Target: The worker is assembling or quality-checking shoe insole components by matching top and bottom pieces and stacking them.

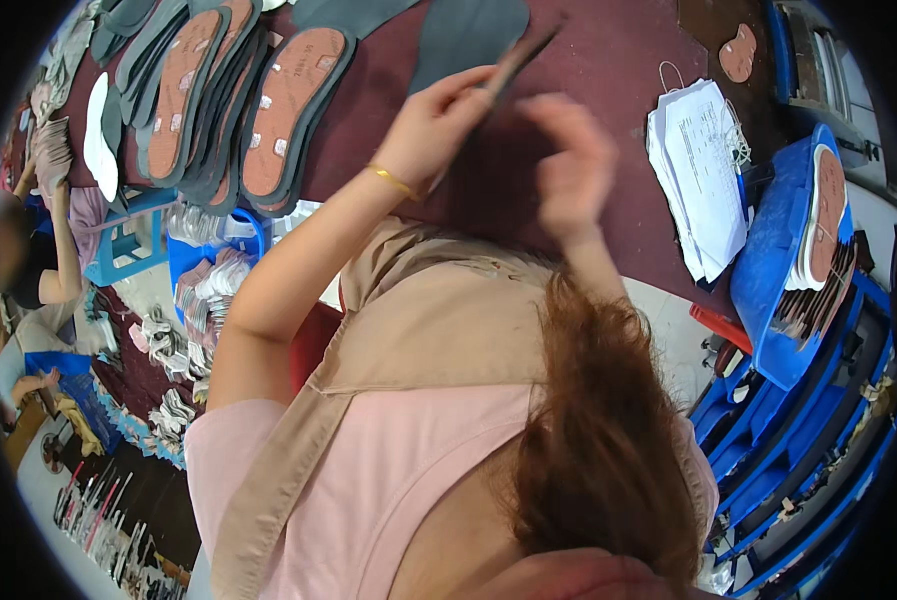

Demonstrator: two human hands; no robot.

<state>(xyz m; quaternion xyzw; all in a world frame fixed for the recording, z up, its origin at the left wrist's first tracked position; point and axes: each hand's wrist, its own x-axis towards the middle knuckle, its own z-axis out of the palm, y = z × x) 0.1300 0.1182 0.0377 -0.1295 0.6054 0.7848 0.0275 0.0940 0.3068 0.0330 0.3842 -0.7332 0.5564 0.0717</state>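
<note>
My left hand, with a thin gold bracelet at the wrist, is raised over the dark red table and pinches a thin dark insole piece seen edge-on. Just right of it, my right hand is blurred by motion, close to the lower end of the piece; I cannot make out whether it touches the piece. My own hair, pink shirt and beige apron fill the lower half of the view.
Overlapping brown-and-grey insoles lie fanned at the table's upper left, grey cut pieces at the top. White papers sit at right beside a blue tray of insoles. Another person works at far left by a blue crate.
</note>
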